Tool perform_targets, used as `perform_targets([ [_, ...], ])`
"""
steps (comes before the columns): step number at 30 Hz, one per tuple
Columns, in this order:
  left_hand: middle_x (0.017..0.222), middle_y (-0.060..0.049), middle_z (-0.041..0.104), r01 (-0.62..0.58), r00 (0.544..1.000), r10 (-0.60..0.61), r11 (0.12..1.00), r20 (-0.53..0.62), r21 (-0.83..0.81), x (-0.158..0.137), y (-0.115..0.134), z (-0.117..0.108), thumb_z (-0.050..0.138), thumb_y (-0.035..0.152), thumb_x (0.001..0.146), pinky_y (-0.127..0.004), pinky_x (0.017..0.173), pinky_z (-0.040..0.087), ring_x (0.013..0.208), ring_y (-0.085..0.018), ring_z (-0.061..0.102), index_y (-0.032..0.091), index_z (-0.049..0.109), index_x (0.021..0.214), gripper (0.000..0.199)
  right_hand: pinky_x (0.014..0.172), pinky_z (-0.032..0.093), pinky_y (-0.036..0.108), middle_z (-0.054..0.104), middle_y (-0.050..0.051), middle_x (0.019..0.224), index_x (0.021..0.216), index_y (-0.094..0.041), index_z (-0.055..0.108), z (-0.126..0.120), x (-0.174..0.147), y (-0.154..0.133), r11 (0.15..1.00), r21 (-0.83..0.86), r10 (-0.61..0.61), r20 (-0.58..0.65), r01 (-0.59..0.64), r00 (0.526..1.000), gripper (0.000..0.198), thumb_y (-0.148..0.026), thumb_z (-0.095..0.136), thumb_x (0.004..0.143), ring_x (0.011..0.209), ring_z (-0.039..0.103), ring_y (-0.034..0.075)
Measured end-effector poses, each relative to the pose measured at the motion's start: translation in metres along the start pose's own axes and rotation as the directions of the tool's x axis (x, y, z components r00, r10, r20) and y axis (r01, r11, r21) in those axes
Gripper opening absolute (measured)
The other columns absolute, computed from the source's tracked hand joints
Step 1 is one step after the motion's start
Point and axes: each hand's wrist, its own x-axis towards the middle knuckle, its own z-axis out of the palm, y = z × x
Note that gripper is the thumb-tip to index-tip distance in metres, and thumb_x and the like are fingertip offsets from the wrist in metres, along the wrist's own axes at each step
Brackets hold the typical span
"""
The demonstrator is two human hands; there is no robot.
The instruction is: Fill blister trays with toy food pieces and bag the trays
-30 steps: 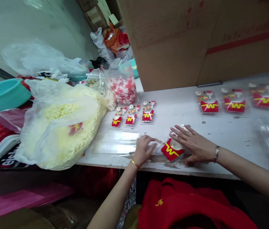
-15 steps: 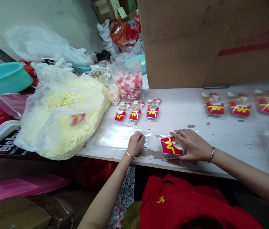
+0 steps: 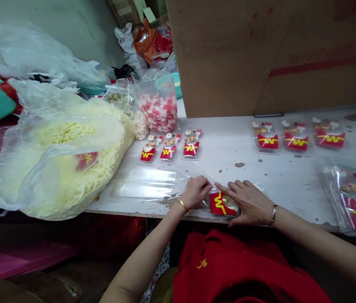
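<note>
One packet [image 3: 220, 204], partly under right hand [image 3: 251, 204]

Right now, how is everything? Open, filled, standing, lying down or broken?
Yellow-filled bag: open, slumped
Pink-and-white-filled bag: upright, partly filled
Left packets: filled, lying flat
Right packets: filled, lying flat
Near packet: lying down, partly covered by right grip
Clear film: lying flat
Cardboard box: standing; can't tell if open
Table: paint chipped

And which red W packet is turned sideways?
The packet partly under the right hand: its yellow W lies on its side, while the Ws on the other packets stand roughly upright.
</note>
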Motion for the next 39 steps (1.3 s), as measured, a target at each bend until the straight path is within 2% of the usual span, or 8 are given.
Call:
perform_targets([
  [4,0.094,-0.005,0.061,-0.065,0.998,0.067,0.988,-0.008,0.137,-0.005,0.016,0.001,0.052,0.035,0.086,-0.033,0.081,0.039,0.093,-0.019,0.055,0.019,0.059,0.09,0.018,0.079,0.036,0.043,0.054,0.014,0.11,0.147,-0.022,0.024,0.007,0.004,-0.003,0.999,-0.016,0.03,0.009,-0.03,1.0,0.118,-0.075,0.068,0.051,0.095,0.048,0.033],
  [10,0.119,-0.009,0.055,-0.113,0.993,0.115,0.943,0.012,0.314,-0.022,0.03,0.004,0.06,0.025,0.073,-0.04,0.092,0.038,0.11,-0.026,0.049,0.02,0.046,0.124,0.053,0.079,0.035,0.043,0.054,0.015,0.11,0.145,-0.021,0.027,0.011,0.001,-0.003,0.998,-0.002,0.058,-0.005,-0.058,0.998,0.113,-0.076,0.064,0.054,0.096,0.048,0.032],
  [17,0.105,-0.009,0.061,0.112,0.983,-0.019,0.853,-0.183,0.51,-0.029,0.031,0.014,0.052,0.016,0.077,-0.039,0.082,0.037,0.098,-0.025,0.053,0.018,0.052,0.111,0.034,0.079,0.035,0.042,0.054,0.014,0.108,0.145,-0.02,0.029,0.013,0.001,-0.006,0.992,0.045,0.117,-0.013,-0.116,0.993,0.104,-0.073,0.06,0.06,0.098,0.048,0.032],
  [20,0.081,-0.007,0.063,0.204,0.976,-0.119,0.801,-0.185,0.563,-0.039,0.025,0.016,0.049,0.021,0.082,-0.039,0.076,0.034,0.084,-0.024,0.055,0.018,0.057,0.086,0.009,0.079,0.034,0.042,0.055,0.014,0.108,0.144,-0.021,0.029,0.013,0.0,-0.007,0.985,0.049,0.164,-0.028,-0.162,0.986,0.099,-0.067,0.06,0.063,0.098,0.048,0.031],
  [26,0.067,-0.005,0.062,0.194,0.981,-0.166,0.854,-0.101,0.483,-0.047,0.02,0.024,0.043,0.022,0.087,-0.036,0.071,0.029,0.071,-0.02,0.057,0.018,0.054,0.069,0.022,0.072,0.034,0.04,0.055,0.015,0.107,0.145,-0.025,0.028,0.01,0.004,-0.006,0.967,-0.004,0.253,-0.004,-0.253,0.967,0.091,-0.061,0.057,0.066,0.094,0.05,0.032],
  [32,0.068,-0.007,0.063,0.159,0.986,-0.117,0.883,-0.122,0.442,-0.045,0.048,0.041,0.048,0.022,0.083,-0.039,0.075,0.031,0.073,-0.022,0.057,0.019,0.056,0.069,0.017,0.072,0.036,0.042,0.055,0.017,0.109,0.145,-0.024,0.028,0.011,0.01,-0.005,0.933,-0.004,0.36,-0.029,-0.36,0.933,0.092,-0.07,0.051,0.069,0.095,0.05,0.035],
  [35,0.072,-0.009,0.065,0.065,0.998,-0.065,0.894,-0.014,0.442,-0.04,0.069,0.047,0.047,0.02,0.083,-0.041,0.077,0.032,0.076,-0.025,0.059,0.017,0.059,0.072,0.016,0.072,0.037,0.042,0.056,0.017,0.108,0.144,-0.021,0.03,0.011,0.008,0.0,0.943,-0.001,0.333,-0.036,-0.333,0.942,0.088,-0.065,0.051,0.072,0.093,0.051,0.034],
  [39,0.076,-0.008,0.065,-0.114,0.971,0.019,0.912,0.239,0.393,-0.019,0.08,0.026,0.048,0.029,0.086,-0.039,0.076,0.035,0.075,-0.025,0.059,0.018,0.062,0.081,0.018,0.091,0.033,0.052,0.055,0.018,0.118,0.146,-0.019,0.026,0.008,-0.007,0.02,0.991,0.01,0.131,-0.06,-0.131,0.989,0.103,-0.073,0.057,0.064,0.107,0.049,0.036],
])
